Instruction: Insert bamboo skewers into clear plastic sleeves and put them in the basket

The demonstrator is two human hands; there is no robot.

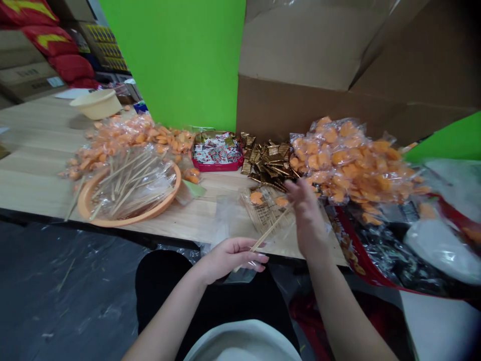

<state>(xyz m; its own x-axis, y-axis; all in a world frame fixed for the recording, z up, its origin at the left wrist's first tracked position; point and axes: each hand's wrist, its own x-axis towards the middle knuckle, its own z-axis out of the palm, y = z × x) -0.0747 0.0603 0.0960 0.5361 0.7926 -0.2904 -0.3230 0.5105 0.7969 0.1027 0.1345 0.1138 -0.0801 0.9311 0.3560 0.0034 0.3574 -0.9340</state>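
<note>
My left hand (240, 258) is closed around thin wooden sticks (271, 229) that slant up to the right. Clear plastic (242, 275) shows under its fingers. Beside the upper ends of these sticks, my right hand (308, 215) is raised with its fingers stretched out, slightly blurred; I see nothing held in it. Beneath, on the table, lie clear packets of more sticks (257, 213) with orange pieces (256, 197) on them. Just beyond my right hand are brown-gold sachets (268, 159) in a pile.
An orange basin (130, 219) of bagged sticks stands left, with bagged orange pieces (108, 143) behind it. A pink-red tray (218, 165) holds small white packets. More bagged orange pieces (341, 160) are heaped right, beside a red-and-black bag (398, 265). Cardboard (293, 105) stands behind.
</note>
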